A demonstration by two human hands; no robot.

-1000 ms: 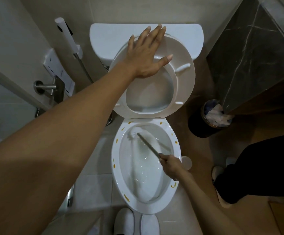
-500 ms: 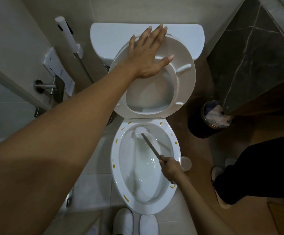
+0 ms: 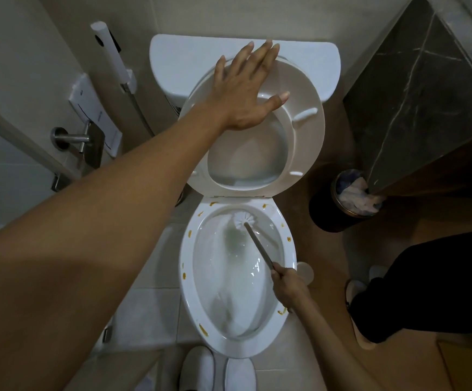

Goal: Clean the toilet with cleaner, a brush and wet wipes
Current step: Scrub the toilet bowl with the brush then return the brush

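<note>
A: Where is the brush?

B: The brush point(image 3: 245, 220) is inside the toilet bowl point(image 3: 237, 277). Its white head sits against the far inner wall, just under the rim near the hinge, and the thin handle slants back toward the near right side.

A: Who holds it?

B: The right hand point(image 3: 285, 286), fingers curled tight round the end of the handle, above the right rim.

A: And the other hand?

B: The left hand point(image 3: 246, 88) lies flat, fingers straight and spread wide, pressing on the raised seat point(image 3: 305, 131), which leans back against the tank point(image 3: 173, 60).

A: Anything on the rim?

B: Yellow-brown spots dotted around it.

A: What else is nearby?

B: A dark bin point(image 3: 342, 204) with crumpled paper stands on the floor to the right. A spray hose point(image 3: 111, 52) hangs on the left wall. Two white slippers point(image 3: 218, 368) sit at the bowl's near end.
</note>
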